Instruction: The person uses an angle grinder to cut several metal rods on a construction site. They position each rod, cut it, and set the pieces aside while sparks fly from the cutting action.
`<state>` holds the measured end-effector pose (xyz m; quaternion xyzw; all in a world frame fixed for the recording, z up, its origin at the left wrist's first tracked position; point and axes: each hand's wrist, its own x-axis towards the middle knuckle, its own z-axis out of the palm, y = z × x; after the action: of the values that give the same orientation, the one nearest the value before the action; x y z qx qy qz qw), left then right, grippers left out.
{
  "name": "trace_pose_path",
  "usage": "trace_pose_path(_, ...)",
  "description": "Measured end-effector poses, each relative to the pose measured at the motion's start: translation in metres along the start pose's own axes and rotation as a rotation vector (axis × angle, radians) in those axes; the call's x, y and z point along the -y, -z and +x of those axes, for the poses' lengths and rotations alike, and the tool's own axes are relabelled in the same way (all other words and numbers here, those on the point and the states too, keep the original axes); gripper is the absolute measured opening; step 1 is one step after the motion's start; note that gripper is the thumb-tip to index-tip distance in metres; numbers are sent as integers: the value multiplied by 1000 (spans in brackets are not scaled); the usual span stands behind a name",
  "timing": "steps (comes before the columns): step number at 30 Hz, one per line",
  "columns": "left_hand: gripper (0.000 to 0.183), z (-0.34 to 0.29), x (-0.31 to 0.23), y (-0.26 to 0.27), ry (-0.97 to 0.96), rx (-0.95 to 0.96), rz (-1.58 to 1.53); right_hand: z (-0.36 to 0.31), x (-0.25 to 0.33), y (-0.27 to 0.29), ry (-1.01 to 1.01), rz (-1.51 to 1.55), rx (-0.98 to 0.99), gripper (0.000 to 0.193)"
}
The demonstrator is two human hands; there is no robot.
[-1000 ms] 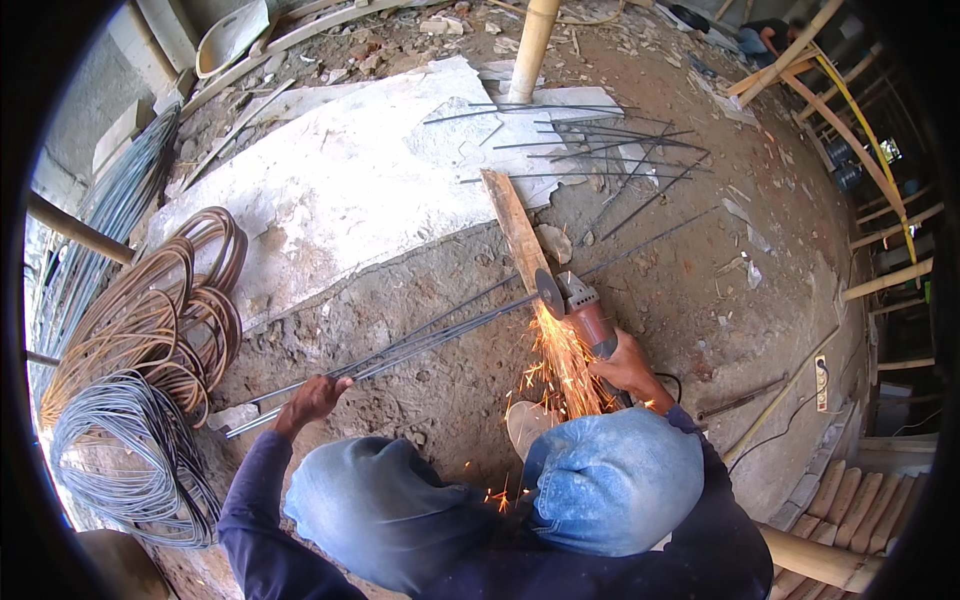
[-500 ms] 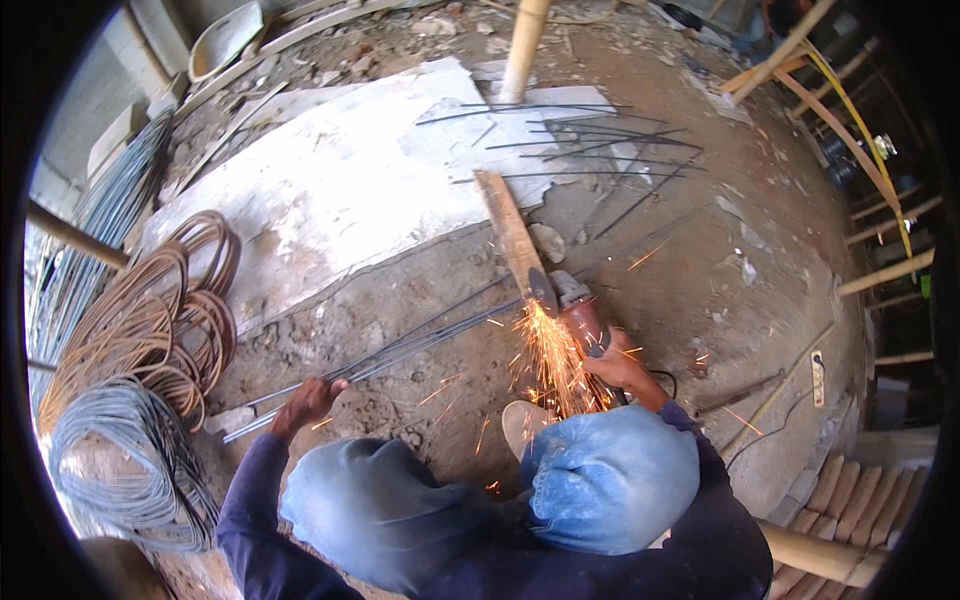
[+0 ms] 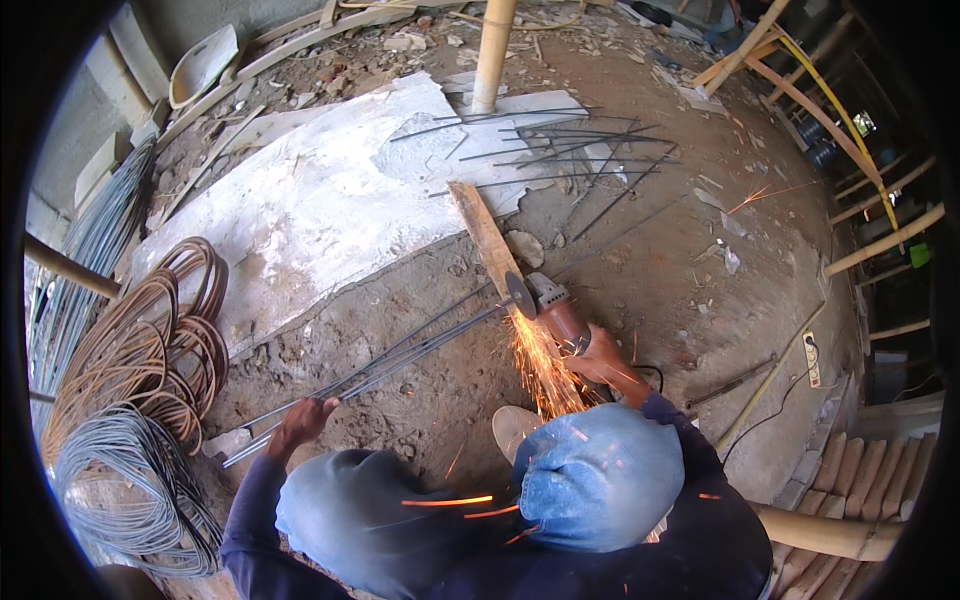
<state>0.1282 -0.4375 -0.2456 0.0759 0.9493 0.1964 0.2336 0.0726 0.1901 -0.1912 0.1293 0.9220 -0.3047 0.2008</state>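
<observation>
My right hand (image 3: 603,362) is wrapped round the body of a red angle grinder (image 3: 564,322). Its dark cutting disc (image 3: 520,295) meets the steel rods (image 3: 420,346) beside a wooden plank (image 3: 478,225) on the ground. Orange sparks (image 3: 545,370) spray from there toward my shoe (image 3: 512,430). My left hand (image 3: 302,424) is closed on the near part of the rods, which slant from lower left up to the disc. Whether the disc has gone through any rod cannot be told.
Cut rods (image 3: 590,160) lie scattered beyond the plank, partly on a white sheet (image 3: 300,210). Rusty wire coils (image 3: 170,330) and grey wire coils (image 3: 130,480) lie at left. A bamboo post (image 3: 493,55) stands at the back; a power strip (image 3: 812,360) and cable lie at right.
The grinder has tilted, so its disc now shows clearly. The spark spray is narrower, with streaks crossing my legs. The whole view has shifted slightly; both hands keep their grips.
</observation>
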Motion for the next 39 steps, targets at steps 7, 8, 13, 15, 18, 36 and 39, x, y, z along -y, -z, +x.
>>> trace_pose_path(7,78,-1,7,-4,-192,-111,-59,4,-2,8,-27,-5,86,113)
trace_pose_path(8,78,-1,7,-5,-189,-111,-65,2,-1,8,-22,-10,70,111)
trace_pose_path(13,78,-4,1,-2,-201,-144,-79,-4,5,15,5,44,93,103)
trace_pose_path(15,78,-5,-4,0,-201,-166,-79,-2,5,17,41,148,150,99)
trace_pose_path(18,77,-7,-8,3,-200,-190,-72,1,0,6,51,32,-51,90)
trace_pose_path(36,78,-6,-4,-2,-158,-141,-31,-7,7,10,38,39,-26,77)
trace_pose_path(39,79,-5,-5,-2,-165,-126,-33,-7,13,15,41,25,30,80)
